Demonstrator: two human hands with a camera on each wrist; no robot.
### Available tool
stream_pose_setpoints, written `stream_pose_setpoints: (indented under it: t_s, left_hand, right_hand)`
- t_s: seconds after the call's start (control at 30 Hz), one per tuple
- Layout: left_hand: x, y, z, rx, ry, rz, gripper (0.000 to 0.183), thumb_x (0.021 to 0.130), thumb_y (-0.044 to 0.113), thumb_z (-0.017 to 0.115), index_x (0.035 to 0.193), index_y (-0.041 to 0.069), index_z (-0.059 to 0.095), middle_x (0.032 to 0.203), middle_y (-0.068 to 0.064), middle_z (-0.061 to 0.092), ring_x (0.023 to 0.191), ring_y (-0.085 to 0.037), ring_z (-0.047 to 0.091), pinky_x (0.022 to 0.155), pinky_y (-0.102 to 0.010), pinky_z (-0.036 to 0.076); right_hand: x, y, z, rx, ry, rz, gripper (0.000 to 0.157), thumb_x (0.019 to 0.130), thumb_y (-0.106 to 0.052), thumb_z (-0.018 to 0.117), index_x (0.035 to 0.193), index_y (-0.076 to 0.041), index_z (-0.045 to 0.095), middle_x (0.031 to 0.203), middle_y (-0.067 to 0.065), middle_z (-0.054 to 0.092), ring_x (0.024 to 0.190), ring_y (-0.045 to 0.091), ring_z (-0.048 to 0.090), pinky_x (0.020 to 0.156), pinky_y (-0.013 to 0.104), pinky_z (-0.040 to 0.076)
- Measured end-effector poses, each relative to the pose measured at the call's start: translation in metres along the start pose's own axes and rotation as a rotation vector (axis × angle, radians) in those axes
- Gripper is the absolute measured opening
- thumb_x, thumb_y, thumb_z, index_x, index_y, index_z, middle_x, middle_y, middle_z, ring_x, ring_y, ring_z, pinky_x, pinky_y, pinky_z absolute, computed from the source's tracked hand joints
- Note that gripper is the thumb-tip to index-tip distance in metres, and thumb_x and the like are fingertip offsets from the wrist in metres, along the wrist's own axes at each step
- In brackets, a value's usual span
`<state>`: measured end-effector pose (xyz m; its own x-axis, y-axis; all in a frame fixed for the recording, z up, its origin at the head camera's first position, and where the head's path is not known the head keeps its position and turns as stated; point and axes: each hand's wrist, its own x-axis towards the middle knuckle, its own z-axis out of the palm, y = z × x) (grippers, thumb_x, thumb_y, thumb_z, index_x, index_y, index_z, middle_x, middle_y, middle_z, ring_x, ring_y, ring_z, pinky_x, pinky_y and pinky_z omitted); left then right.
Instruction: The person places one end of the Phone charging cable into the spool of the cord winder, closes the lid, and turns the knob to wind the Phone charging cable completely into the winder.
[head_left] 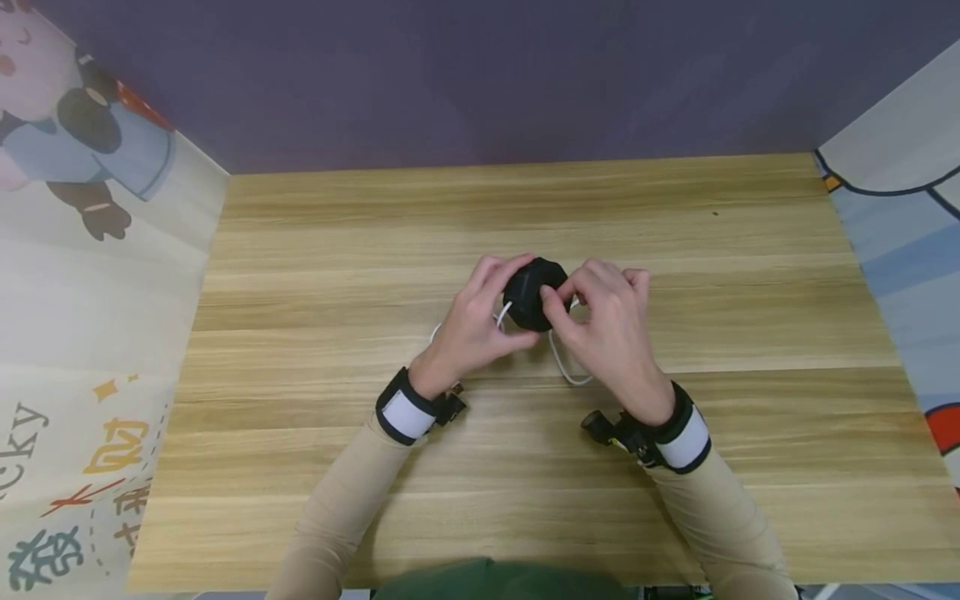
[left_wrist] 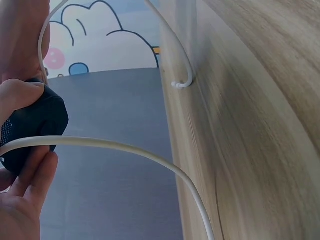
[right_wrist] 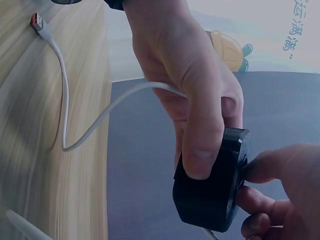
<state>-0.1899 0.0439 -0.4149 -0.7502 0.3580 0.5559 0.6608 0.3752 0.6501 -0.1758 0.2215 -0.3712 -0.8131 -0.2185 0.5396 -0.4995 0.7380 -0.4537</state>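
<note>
A black, faceted, block-like case (head_left: 527, 293) is held up over the wooden table between both hands. My left hand (head_left: 480, 315) grips it from the left, with the thumb across one side, seen in the right wrist view. At its right part, my right hand (head_left: 611, 325) pinches with thumb and fingers; the fingertips (right_wrist: 254, 196) press at its flat face, and what lies between them is hidden. A white cable (left_wrist: 100, 142) runs beside the case and under the hands in loose loops. Its USB plug (right_wrist: 38, 22) shows in the right wrist view, near the table.
The wooden table (head_left: 337, 242) backs onto a dark bluish-grey wall (head_left: 480, 83). Printed panels stand at the left (head_left: 82, 308) and right (head_left: 892, 242). Each wrist wears a black strap with a small camera; the right camera (head_left: 600, 427) juts inward over the table.
</note>
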Motion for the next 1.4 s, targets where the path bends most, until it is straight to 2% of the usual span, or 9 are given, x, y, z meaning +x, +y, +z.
stream_pose_setpoints:
  t_s: [0.23,0.5,0.7,0.8,0.9,1.1,1.2,1.33,1.4]
  left_hand:
    - [0.000,-0.002,-0.001,-0.011,-0.007,-0.016,0.083,0.063,0.024,0.082,0.135,0.001,0.047,0.112,-0.013,0.050,0.101,-0.017,0.054,0.089,-0.023,0.049]
    - [0.000,-0.002,-0.002,-0.040,-0.002,-0.031,0.083,0.063,0.023,0.082,0.134,0.001,0.047,0.112,-0.013,0.051,0.100,-0.016,0.053,0.086,-0.025,0.050]
    - [0.001,-0.005,-0.004,-0.099,-0.017,-0.039,0.084,0.063,0.022,0.083,0.135,0.000,0.047,0.112,-0.014,0.050,0.102,-0.018,0.053,0.089,-0.024,0.050]
    - [0.001,-0.005,-0.006,-0.121,-0.035,-0.061,0.085,0.062,0.020,0.085,0.135,0.000,0.047,0.113,-0.014,0.050,0.103,-0.019,0.053,0.092,-0.023,0.048]
    - [0.003,0.003,-0.011,-0.134,-0.046,-0.073,0.083,0.060,0.014,0.085,0.133,-0.004,0.048,0.112,-0.017,0.050,0.103,-0.022,0.054,0.092,-0.025,0.049]
    - [0.010,0.024,-0.023,-0.153,-0.078,-0.077,0.075,0.062,0.005,0.082,0.127,-0.011,0.049,0.109,-0.021,0.050,0.102,-0.028,0.054,0.092,-0.023,0.049]
    - [0.007,0.015,-0.019,-0.141,-0.103,-0.070,0.079,0.061,0.009,0.083,0.130,-0.007,0.049,0.111,-0.019,0.050,0.103,-0.025,0.054,0.092,-0.025,0.049]
    - [0.001,-0.004,-0.011,-0.124,-0.151,-0.051,0.086,0.059,0.017,0.086,0.135,0.001,0.048,0.114,-0.014,0.051,0.102,-0.019,0.053,0.091,-0.027,0.048]
    - [-0.001,-0.008,-0.010,-0.126,-0.175,-0.042,0.086,0.060,0.020,0.085,0.136,0.004,0.048,0.115,-0.011,0.051,0.102,-0.017,0.052,0.091,-0.027,0.048]
  right_hand:
    - [0.000,0.003,0.000,-0.002,0.013,-0.023,0.027,0.086,-0.032,0.061,0.069,-0.010,0.061,0.069,0.002,0.056,0.068,0.015,0.049,0.072,0.047,0.029]
    - [0.003,0.007,-0.004,0.044,-0.029,-0.074,0.022,0.087,-0.030,0.060,0.081,-0.009,0.065,0.077,0.002,0.060,0.072,0.015,0.049,0.072,0.046,0.028]
    - [0.008,0.013,-0.012,0.073,-0.063,-0.230,0.012,0.087,-0.012,0.061,0.094,-0.010,0.070,0.087,0.006,0.060,0.079,0.020,0.052,0.071,0.047,0.030]
    - [0.009,0.016,-0.016,0.061,-0.100,-0.325,0.018,0.084,-0.004,0.065,0.096,-0.014,0.072,0.092,0.009,0.058,0.082,0.024,0.050,0.070,0.049,0.030]
    - [0.009,0.018,-0.018,0.043,-0.137,-0.379,0.024,0.083,-0.001,0.066,0.097,-0.019,0.073,0.095,0.009,0.057,0.080,0.024,0.047,0.069,0.049,0.029]
    - [0.009,0.020,-0.020,0.026,-0.168,-0.395,0.027,0.079,-0.002,0.070,0.097,-0.022,0.074,0.100,0.008,0.058,0.079,0.023,0.048,0.071,0.050,0.029]
    - [0.009,0.021,-0.021,0.001,-0.184,-0.407,0.028,0.078,-0.003,0.071,0.097,-0.023,0.075,0.101,0.008,0.059,0.078,0.024,0.048,0.072,0.051,0.030]
    - [0.008,0.024,-0.027,-0.073,-0.254,-0.443,0.038,0.073,0.000,0.073,0.101,-0.026,0.074,0.105,0.006,0.059,0.082,0.024,0.048,0.076,0.050,0.032]
    - [0.007,0.026,-0.031,-0.118,-0.289,-0.471,0.041,0.072,-0.001,0.073,0.104,-0.026,0.073,0.107,0.006,0.059,0.085,0.025,0.049,0.076,0.049,0.033]
